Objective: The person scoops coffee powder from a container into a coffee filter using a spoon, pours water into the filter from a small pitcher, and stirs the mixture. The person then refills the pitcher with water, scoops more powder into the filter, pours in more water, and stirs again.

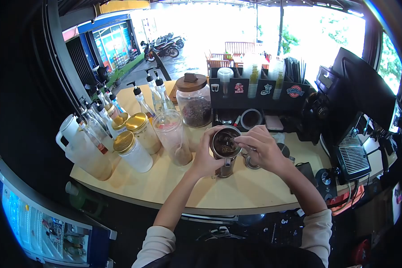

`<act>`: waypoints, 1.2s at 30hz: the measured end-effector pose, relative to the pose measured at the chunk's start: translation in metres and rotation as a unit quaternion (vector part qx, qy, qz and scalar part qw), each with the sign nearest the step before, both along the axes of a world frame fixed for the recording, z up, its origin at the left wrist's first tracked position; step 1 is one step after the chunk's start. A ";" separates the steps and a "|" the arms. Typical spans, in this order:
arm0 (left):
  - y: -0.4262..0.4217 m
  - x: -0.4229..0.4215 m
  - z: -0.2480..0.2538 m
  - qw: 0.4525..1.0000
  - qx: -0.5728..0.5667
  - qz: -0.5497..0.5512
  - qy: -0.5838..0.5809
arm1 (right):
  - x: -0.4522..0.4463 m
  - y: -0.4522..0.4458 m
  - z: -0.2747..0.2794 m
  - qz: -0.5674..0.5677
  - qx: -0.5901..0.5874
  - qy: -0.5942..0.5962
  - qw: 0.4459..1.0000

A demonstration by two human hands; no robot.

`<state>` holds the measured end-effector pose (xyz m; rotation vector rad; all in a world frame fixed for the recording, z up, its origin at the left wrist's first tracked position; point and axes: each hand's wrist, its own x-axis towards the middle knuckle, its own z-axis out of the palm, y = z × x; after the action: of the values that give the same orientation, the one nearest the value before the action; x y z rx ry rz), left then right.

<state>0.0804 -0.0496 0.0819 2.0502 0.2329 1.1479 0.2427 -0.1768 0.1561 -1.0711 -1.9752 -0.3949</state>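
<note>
Near the front of the wooden counter, my left hand (pixel 205 155) is wrapped round the side of a metal-rimmed cup (pixel 227 142) with dark liquid or grounds inside. My right hand (pixel 266 148) is closed in a pinch at the cup's right rim, on a thin metal utensil that looks like a spoon (pixel 245 145); its lower end is inside the cup. Directly under the cup stands a clear glass vessel (pixel 226 170), largely hidden by the cup and my left fingers. A small round metal item (pixel 251 161) lies just right of it.
Left on the counter (pixel 174 193) are gold-lidded jars (pixel 136 156), a tall clear container (pixel 176 142), a white jug (pixel 87 152) and several pump bottles. Behind are a wooden-lidded jar (pixel 194 103) and a black cup organizer (pixel 259 96). A coffee machine (pixel 352 154) stands right.
</note>
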 end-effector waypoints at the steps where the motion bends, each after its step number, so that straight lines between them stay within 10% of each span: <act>1: 0.002 0.000 0.000 1.000 -0.003 -0.009 -0.009 | -0.001 -0.001 -0.001 0.000 0.000 0.000 1.000; 36: 0.002 -0.004 0.002 0.999 -0.021 -0.034 -0.034 | -0.012 -0.009 0.003 0.043 -0.115 0.092 0.988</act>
<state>0.0769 -0.0474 0.0838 1.9637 0.1506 1.1589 0.2310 -0.1863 0.1588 -1.1174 -1.9256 -0.0191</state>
